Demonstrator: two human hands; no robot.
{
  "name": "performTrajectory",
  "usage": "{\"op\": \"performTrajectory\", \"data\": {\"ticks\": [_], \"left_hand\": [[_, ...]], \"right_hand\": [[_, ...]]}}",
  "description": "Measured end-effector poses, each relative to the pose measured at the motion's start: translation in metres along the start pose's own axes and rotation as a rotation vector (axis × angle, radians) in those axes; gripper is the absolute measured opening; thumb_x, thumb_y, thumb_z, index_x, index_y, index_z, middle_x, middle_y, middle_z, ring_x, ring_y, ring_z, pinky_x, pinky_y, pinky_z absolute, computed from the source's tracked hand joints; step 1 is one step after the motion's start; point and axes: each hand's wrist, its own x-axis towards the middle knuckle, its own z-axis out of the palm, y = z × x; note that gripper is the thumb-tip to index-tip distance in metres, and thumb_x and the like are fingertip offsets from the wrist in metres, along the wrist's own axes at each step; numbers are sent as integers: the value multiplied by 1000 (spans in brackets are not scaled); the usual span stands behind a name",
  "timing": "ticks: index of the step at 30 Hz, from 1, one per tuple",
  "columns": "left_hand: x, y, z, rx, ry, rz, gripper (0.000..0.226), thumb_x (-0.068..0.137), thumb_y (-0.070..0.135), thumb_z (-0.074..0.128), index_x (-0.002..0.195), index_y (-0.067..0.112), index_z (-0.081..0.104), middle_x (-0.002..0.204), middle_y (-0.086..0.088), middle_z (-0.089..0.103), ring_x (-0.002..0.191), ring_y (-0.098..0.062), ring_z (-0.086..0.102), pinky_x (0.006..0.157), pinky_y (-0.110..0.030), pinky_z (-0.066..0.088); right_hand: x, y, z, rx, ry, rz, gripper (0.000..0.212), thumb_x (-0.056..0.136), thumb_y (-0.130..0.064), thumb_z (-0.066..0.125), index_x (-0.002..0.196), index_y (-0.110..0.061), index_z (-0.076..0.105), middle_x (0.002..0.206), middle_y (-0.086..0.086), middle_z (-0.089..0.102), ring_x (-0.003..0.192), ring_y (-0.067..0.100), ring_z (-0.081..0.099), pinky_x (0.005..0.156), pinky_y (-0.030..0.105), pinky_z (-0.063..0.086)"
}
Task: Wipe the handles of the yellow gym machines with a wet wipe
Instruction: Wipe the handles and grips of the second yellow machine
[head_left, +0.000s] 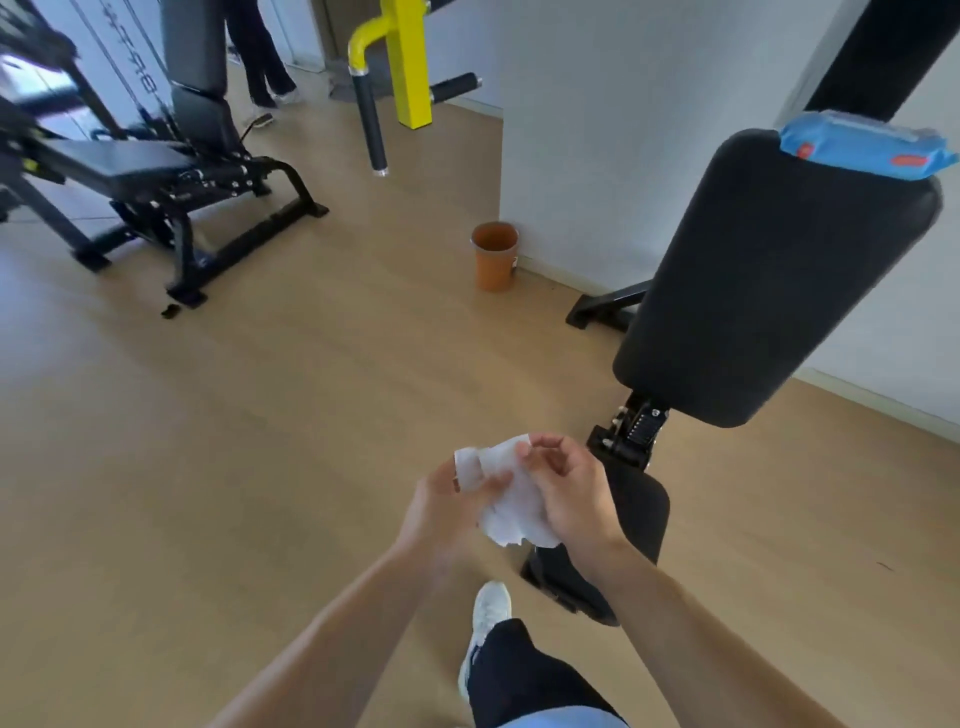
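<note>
Both hands are busy with one white wet wipe (506, 493) held low in front of the body: the left hand (447, 501) pinches its left edge between thumb and fingers, while the right hand (569, 491) grips the right side, fingers curled over the crumpled sheet. The wipe looks half unfolded (creased and bunched toward the bottom), so the step in hand seems to be opening or folding it into a usable pad, not wiping yet.

The blue wet wipe pack (867, 148) rests on the top edge of the black padded backrest (779, 275) to the right. The yellow machine (408, 62) stands well apart, across the wooden floor (260, 441), with its black foam-covered handles (371, 124) hanging from a yellow curved arm and a second one (454, 87) jutting to the right.

Next, I judge, the person must walk over there, wrap the wipe around a handle and rub along its length.
</note>
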Motion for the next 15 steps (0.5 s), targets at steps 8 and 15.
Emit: {"op": "performTrajectory", "data": {"ticks": [8, 15], "left_hand": [[104, 45, -71, -120, 161, 16, 14, 91, 8, 67, 96, 19, 75, 90, -8, 77, 85, -27, 73, 77, -43, 59], [205, 119, -125, -133, 240, -10, 30, 83, 10, 76, 110, 23, 71, 100, 2, 80, 99, -21, 75, 92, -42, 55]], "right_hand": [[116, -2, 53, 111, -562, 296, 48, 84, -39, 78, 117, -5, 69, 100, 8, 71, 86, 17, 64, 74, 29, 50], [242, -64, 100, 368, -417, 173, 27, 89, -17, 67, 110, -1, 74, 115, 22, 72, 112, 31, 67, 97, 38, 48]]}}
